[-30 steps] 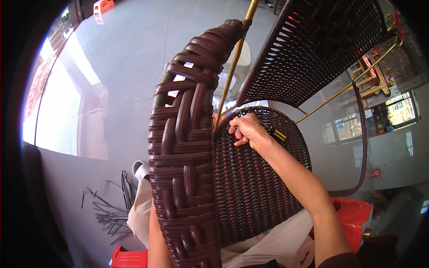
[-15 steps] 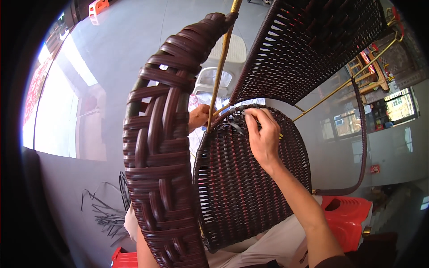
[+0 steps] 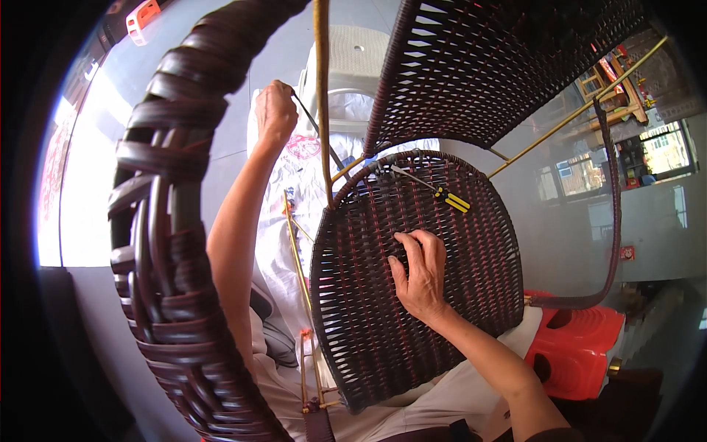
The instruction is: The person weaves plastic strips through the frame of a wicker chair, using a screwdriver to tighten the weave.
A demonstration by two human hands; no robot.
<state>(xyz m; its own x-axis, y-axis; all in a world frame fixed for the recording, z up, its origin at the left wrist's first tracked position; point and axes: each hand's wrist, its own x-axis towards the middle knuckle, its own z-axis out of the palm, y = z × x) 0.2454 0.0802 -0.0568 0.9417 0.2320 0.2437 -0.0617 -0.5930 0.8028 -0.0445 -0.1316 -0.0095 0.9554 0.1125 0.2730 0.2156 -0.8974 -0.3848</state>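
Observation:
A dark woven wicker chair seat (image 3: pixel 368 309) with faint red lines lies in front of me, the woven backrest (image 3: pixel 471 88) rising beyond it. Out past the seat's far left edge, my left hand (image 3: pixel 277 114) is closed on a dark weaving strip (image 3: pixel 319 132), which runs taut down to the seat's rim. Over the middle of the seat hovers my right hand (image 3: pixel 423 283), fingers loosely curled, thumb apart, nothing visible in them. A screwdriver (image 3: pixel 451 200) with a yellow and black handle rests on the seat's far part, its shaft pointing to the rim.
A thick woven armrest (image 3: pixel 166 221) curves close along my left side. A bare brass-coloured pole (image 3: pixel 322 96) stands between my left hand and the backrest. White plastic stool (image 3: pixel 357 59) beyond; red stool (image 3: pixel 578 353) at right. White printed sheeting (image 3: pixel 276 236) lies below the chair.
My left hand has moved up and away to the left, drawing out the strip. My right hand has left the rim and come nearer. The chair has shifted slightly, and the screwdriver shows more fully.

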